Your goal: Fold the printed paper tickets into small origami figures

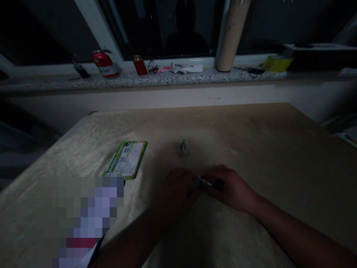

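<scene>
Near the middle of the table (251,149), both hands meet around a small dark object with a pale, thin part (205,181). My left hand (177,188) lies at its left side, fingers together and partly in shadow. My right hand (230,186) pinches it from the right, with something black between thumb and fingers. What the object is cannot be made out in the dim light. Beyond the hands a small green and grey crumpled-looking item (183,148) rests on the table. To the left lies a green and white printed packet (126,160).
A pixelated patch (95,219) covers the lower left. Along the granite sill (167,80) stand a red can (104,65), a red jar (140,65), a white tube (186,68), a tall cardboard roll (232,35) and a yellow item (277,64).
</scene>
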Motion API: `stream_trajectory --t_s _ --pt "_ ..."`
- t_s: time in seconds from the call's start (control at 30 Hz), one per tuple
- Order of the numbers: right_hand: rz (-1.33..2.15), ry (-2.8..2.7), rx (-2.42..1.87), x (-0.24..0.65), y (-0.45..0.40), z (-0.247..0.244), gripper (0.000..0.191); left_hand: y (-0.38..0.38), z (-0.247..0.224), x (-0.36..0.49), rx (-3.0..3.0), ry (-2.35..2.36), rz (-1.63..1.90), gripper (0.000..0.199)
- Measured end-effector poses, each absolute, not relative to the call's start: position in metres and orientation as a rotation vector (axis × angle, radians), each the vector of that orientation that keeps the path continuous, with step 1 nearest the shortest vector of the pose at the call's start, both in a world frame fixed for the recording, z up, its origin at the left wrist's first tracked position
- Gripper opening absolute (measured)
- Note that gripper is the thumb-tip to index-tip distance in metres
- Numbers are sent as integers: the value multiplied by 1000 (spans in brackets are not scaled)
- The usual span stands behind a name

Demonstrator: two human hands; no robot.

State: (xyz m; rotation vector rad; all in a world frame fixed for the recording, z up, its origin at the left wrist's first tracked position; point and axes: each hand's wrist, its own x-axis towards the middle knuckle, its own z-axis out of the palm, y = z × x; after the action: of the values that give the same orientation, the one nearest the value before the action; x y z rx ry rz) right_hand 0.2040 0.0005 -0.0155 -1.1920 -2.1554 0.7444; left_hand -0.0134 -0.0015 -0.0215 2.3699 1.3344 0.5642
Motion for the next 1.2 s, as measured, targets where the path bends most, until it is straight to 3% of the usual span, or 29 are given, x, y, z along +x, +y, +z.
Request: stream_trajectory --t_s 0.1,0.33,0.5,0.63,0.8,1.2 --pt "799 -2095 -1172 204 -1 -17 4 -3 -22 -13 2380 1363 567 39" --pt "907 -2069 -1108 203 -3 -10 6 -8 -17 -7 2389 1250 508 16" --pt "896 -2105 -1071 207 -4 -8 4 -5 -16 -8 2377 1238 545 17" --pt "851 -2160 -1020 210 -3 -7 15 -6 -17 -11 2331 1214 576 21" --pt "880 -2147 -1021 211 -2 -9 7 -4 -14 -14 2251 1173 589 18" --pt "867 -2247 -921 217 2 -12 14 2 -20 -17 2260 995 605 16"
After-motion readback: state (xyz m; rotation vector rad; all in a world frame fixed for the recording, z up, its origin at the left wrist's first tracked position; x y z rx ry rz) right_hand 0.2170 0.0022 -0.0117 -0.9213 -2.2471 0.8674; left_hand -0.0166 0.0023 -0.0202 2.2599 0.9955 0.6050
